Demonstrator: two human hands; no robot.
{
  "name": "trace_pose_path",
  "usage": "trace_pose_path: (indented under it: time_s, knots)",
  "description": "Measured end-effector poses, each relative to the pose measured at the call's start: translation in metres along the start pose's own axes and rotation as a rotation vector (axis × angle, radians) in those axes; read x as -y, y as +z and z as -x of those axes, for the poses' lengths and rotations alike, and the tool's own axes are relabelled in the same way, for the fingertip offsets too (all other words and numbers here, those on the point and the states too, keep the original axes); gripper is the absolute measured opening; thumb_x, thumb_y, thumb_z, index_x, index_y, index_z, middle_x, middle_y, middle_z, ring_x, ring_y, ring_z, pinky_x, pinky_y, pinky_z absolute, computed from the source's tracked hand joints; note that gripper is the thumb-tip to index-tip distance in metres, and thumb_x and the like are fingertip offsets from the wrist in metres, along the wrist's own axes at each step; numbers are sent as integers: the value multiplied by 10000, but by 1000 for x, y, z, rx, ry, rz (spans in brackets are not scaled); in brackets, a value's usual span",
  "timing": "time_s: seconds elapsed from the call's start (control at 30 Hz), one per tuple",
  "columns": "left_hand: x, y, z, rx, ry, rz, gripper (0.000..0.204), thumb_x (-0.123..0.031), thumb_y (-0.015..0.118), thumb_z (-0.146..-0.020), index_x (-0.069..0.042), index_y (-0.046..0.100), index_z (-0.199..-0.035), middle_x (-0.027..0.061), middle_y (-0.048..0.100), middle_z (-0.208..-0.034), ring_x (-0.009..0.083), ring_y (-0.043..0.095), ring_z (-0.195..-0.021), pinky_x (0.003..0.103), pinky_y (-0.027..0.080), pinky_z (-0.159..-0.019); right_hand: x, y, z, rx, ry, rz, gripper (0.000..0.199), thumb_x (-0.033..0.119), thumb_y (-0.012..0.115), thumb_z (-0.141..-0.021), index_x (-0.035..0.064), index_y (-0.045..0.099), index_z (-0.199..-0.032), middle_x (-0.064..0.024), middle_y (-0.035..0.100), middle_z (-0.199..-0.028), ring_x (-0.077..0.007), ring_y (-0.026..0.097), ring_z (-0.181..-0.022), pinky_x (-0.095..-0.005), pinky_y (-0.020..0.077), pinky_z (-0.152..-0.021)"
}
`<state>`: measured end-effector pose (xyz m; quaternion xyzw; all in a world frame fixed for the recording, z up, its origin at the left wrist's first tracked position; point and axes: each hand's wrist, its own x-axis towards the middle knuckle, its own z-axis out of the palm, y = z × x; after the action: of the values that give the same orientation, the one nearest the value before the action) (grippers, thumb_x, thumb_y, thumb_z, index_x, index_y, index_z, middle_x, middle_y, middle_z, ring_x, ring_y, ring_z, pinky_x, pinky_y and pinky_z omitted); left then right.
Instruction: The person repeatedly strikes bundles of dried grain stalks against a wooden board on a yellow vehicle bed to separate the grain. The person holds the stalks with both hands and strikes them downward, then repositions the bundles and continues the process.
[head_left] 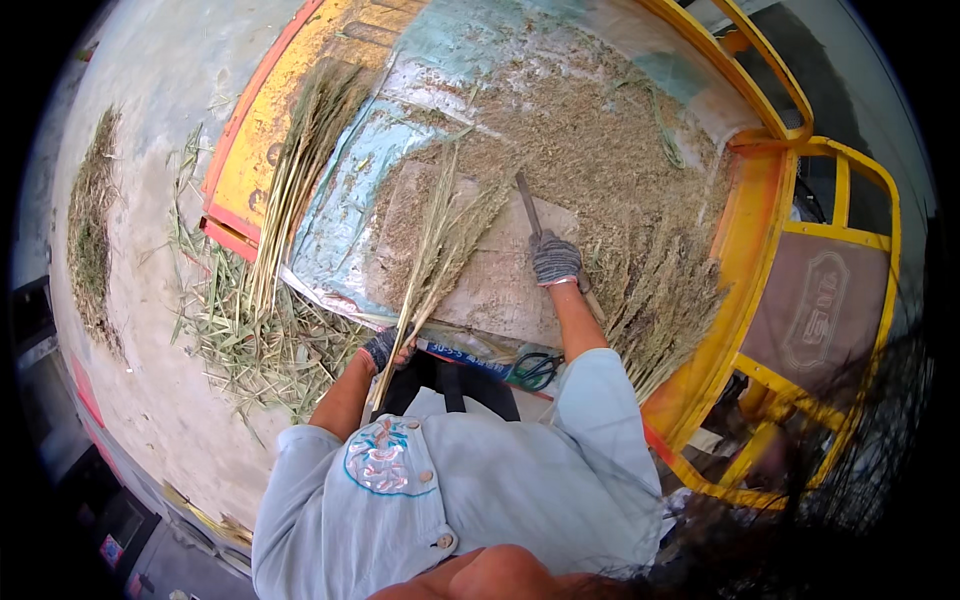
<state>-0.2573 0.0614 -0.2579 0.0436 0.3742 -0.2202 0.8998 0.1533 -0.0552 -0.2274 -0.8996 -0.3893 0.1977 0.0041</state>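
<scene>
My left hand (385, 348), in a grey knit glove, is closed around the lower stalks of a seed-head bundle (432, 245). The bundle's feathery tops fan out over a flat board (495, 285) strewn with loose seed. My right hand (556, 260), gloved too, is closed on a long tool with a wooden handle. Its dark flat metal blade (526, 200) points away from me, a little right of the bundle's tops and apart from most of them; its exact kind is unclear. Beside my right forearm lies another pile of seed-head stalks (660, 300).
Loose seed (600, 130) covers a pale blue sheet (340, 215) on a yellow cart bed (250, 125). More stalks (285, 190) lie along its left edge. Green-handled scissors (535, 370) lie near my waist. Cut leaves (270, 350) litter the floor; a yellow metal frame (885, 230) stands right.
</scene>
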Motion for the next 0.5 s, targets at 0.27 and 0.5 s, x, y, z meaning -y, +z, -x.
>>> trace_pose_path:
  time_s: [0.27,0.5]
  knots:
    - [-6,12,8,18,3,61,309,-331,461,-904,-51,560,-821,29,457,-544,121,399,-391,227,311,-353,89,-30,117,265,-751,-26,365,407,482,-849,75,629,-813,-142,643,-731,-310,631,-712,-451,468,-686]
    - [2,16,23,115,51,-47,272,-302,454,-913,-52,541,-847,41,514,-636,101,461,-470,210,339,-347,28,-14,-7,112,-179,46,407,378,379,-906,42,608,-896,-199,647,-780,-352,635,-740,-461,494,-682]
